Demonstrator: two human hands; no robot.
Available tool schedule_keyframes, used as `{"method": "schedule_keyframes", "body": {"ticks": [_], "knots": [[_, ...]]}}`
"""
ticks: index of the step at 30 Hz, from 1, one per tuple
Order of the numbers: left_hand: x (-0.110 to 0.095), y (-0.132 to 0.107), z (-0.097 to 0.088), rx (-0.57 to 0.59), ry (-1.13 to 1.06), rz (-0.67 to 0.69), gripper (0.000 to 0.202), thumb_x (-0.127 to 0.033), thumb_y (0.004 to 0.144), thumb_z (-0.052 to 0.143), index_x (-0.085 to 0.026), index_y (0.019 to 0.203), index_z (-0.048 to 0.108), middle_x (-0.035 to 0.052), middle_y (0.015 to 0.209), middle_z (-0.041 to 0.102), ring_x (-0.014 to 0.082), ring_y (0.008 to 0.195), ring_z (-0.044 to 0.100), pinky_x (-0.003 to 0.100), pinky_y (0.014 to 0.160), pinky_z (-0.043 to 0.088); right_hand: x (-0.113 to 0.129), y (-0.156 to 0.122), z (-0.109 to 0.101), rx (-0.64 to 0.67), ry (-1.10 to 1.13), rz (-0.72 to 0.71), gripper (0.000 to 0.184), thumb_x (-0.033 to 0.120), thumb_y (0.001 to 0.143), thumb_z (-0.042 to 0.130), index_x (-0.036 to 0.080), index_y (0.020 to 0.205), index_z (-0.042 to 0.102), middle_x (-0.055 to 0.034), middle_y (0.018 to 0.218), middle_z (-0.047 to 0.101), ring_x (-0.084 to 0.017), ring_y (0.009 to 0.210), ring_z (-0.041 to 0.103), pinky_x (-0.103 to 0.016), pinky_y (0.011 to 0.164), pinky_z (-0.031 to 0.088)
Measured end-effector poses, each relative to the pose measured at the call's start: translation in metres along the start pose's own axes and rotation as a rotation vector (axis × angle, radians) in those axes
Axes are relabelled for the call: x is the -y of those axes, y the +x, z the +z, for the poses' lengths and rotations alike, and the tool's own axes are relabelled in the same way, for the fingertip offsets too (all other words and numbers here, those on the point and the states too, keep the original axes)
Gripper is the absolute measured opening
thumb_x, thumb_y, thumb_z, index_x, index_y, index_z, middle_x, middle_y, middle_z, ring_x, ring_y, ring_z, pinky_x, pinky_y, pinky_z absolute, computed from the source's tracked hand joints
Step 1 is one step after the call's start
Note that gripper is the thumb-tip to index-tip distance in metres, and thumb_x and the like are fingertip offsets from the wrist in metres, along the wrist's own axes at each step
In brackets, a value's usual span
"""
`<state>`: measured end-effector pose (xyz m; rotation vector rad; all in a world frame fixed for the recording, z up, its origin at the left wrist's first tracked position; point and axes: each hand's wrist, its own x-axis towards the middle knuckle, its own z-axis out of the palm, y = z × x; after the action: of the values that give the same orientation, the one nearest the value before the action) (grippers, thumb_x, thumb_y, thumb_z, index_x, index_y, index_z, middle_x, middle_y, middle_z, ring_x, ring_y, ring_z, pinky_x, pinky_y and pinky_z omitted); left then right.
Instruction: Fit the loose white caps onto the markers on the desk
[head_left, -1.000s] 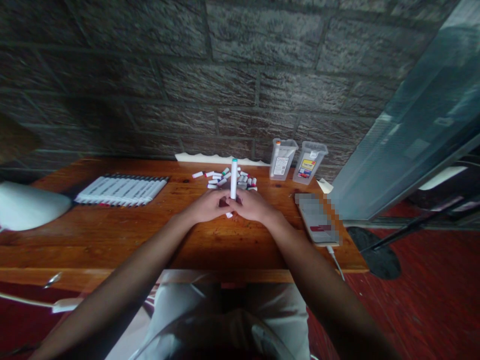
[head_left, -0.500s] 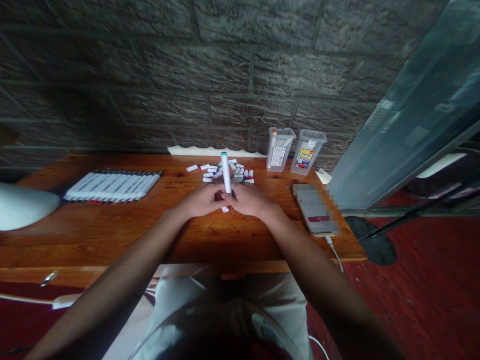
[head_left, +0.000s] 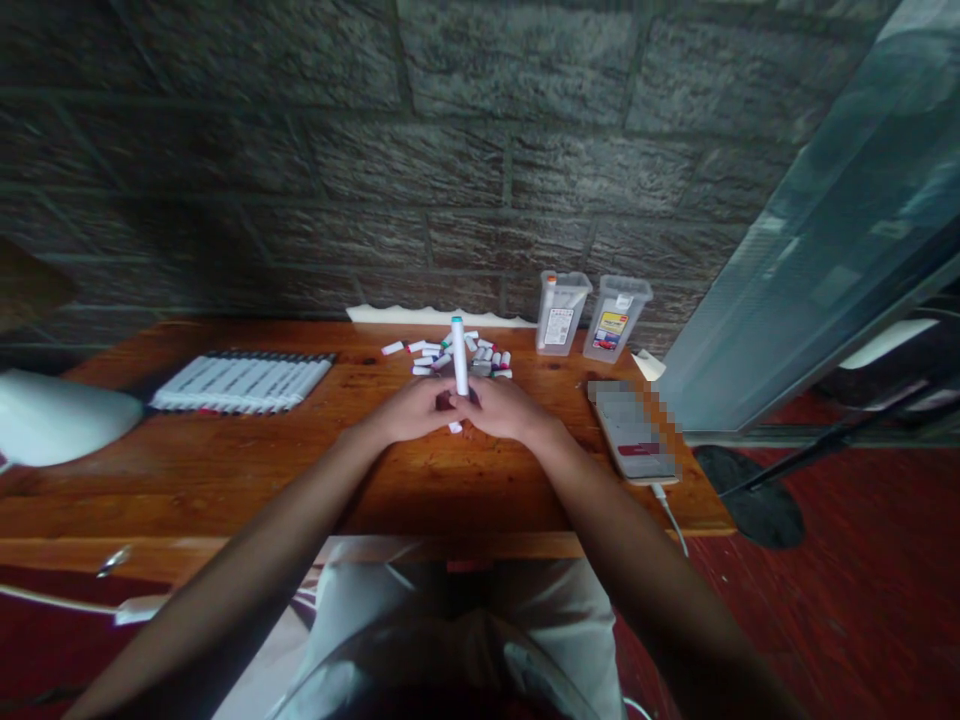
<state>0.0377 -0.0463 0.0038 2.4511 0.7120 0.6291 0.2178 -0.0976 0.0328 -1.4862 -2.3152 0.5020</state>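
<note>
My left hand [head_left: 411, 410] and my right hand [head_left: 508, 409] meet over the middle of the wooden table [head_left: 300, 470]. Both are closed around the lower end of a white marker [head_left: 458, 357] that stands upright with a teal tip on top. A small white piece, perhaps a cap, shows just below my fingers. Right behind the hands lies a heap of loose marker caps [head_left: 465, 358].
A row of white markers [head_left: 241, 382] lies side by side at the left. Two clear plastic boxes [head_left: 592, 318] stand at the back by the stone wall. A phone [head_left: 636, 434] with a cable lies at the right. A white rounded object [head_left: 52, 416] sits at the far left.
The hands and the upright marker stay together in the same grip. Only the view has shifted slightly.
</note>
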Motion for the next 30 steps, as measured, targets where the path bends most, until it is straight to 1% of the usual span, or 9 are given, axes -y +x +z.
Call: {"method": "schedule_keyframes", "body": {"ticks": [2, 5, 9, 14, 18, 20, 25, 30], "knots": [[0.0, 0.0, 0.0, -0.005, 0.0, 0.001, 0.023, -0.03, 0.085, 0.059, -0.011, 0.095, 0.066, 0.0018, 0.076, 0.065, 0.011, 0.067, 0.054, 0.018, 0.064, 0.043, -0.001, 0.001, 0.001, -0.008, 0.01, -0.009, 0.037, 0.037, 0.096, 0.043, 0.018, 0.121, 0.062, -0.0104, 0.118, 0.068, -0.022, 0.104, 0.064, -0.029, 0.088, 0.045], [0.0, -0.001, 0.001, -0.017, 0.007, -0.013, 0.021, -0.029, 0.084, 0.059, -0.011, 0.092, 0.067, 0.0021, 0.077, 0.065, 0.0107, 0.066, 0.054, 0.018, 0.063, 0.042, -0.003, 0.002, 0.002, -0.024, 0.012, -0.004, 0.036, 0.038, 0.095, 0.044, 0.018, 0.118, 0.063, -0.0105, 0.113, 0.07, -0.022, 0.098, 0.065, -0.028, 0.082, 0.045], [-0.001, -0.001, 0.001, -0.028, 0.003, -0.007, 0.021, -0.028, 0.085, 0.059, -0.011, 0.094, 0.067, 0.0022, 0.076, 0.065, 0.011, 0.067, 0.055, 0.019, 0.063, 0.043, -0.006, 0.004, 0.005, -0.034, 0.026, 0.001, 0.037, 0.041, 0.094, 0.045, 0.018, 0.116, 0.065, -0.0091, 0.103, 0.072, -0.019, 0.089, 0.065, -0.026, 0.074, 0.044], [0.001, -0.001, 0.001, -0.047, 0.015, -0.004, 0.02, -0.028, 0.084, 0.059, -0.011, 0.092, 0.067, 0.0018, 0.075, 0.064, 0.0107, 0.066, 0.054, 0.019, 0.063, 0.042, -0.014, 0.009, 0.012, -0.079, 0.099, -0.021, 0.036, 0.043, 0.093, 0.047, 0.019, 0.113, 0.066, -0.0072, 0.098, 0.072, -0.017, 0.081, 0.064, -0.023, 0.068, 0.042], [0.002, -0.001, 0.001, -0.062, 0.033, 0.005, 0.02, -0.027, 0.084, 0.06, -0.011, 0.093, 0.067, 0.002, 0.075, 0.064, 0.0112, 0.067, 0.054, 0.019, 0.064, 0.042, -0.02, 0.013, 0.015, -0.076, 0.182, -0.062, 0.035, 0.042, 0.092, 0.05, 0.018, 0.111, 0.066, -0.0055, 0.094, 0.072, -0.014, 0.078, 0.063, -0.022, 0.067, 0.042], [0.002, -0.001, 0.0, -0.068, 0.036, 0.002, 0.02, -0.027, 0.084, 0.06, -0.011, 0.093, 0.067, 0.002, 0.075, 0.064, 0.0112, 0.066, 0.054, 0.019, 0.064, 0.042, -0.021, 0.013, 0.015, -0.08, 0.193, -0.065, 0.035, 0.042, 0.091, 0.051, 0.018, 0.111, 0.067, -0.0056, 0.094, 0.072, -0.014, 0.078, 0.063, -0.022, 0.067, 0.042], [-0.001, -0.001, -0.001, -0.059, 0.038, -0.014, 0.019, -0.027, 0.084, 0.06, -0.012, 0.092, 0.067, 0.0017, 0.075, 0.064, 0.0113, 0.066, 0.054, 0.019, 0.064, 0.041, -0.022, 0.013, 0.015, -0.087, 0.231, -0.082, 0.034, 0.04, 0.092, 0.051, 0.018, 0.112, 0.067, -0.0066, 0.1, 0.072, -0.015, 0.083, 0.065, -0.023, 0.072, 0.044], [-0.002, -0.002, -0.001, -0.064, 0.058, -0.021, 0.02, -0.027, 0.084, 0.059, -0.011, 0.093, 0.067, 0.0021, 0.076, 0.064, 0.0115, 0.066, 0.054, 0.02, 0.064, 0.042, -0.022, 0.013, 0.015, -0.089, 0.23, -0.083, 0.034, 0.041, 0.091, 0.053, 0.018, 0.112, 0.067, -0.0063, 0.098, 0.072, -0.015, 0.082, 0.064, -0.023, 0.072, 0.045]]}}
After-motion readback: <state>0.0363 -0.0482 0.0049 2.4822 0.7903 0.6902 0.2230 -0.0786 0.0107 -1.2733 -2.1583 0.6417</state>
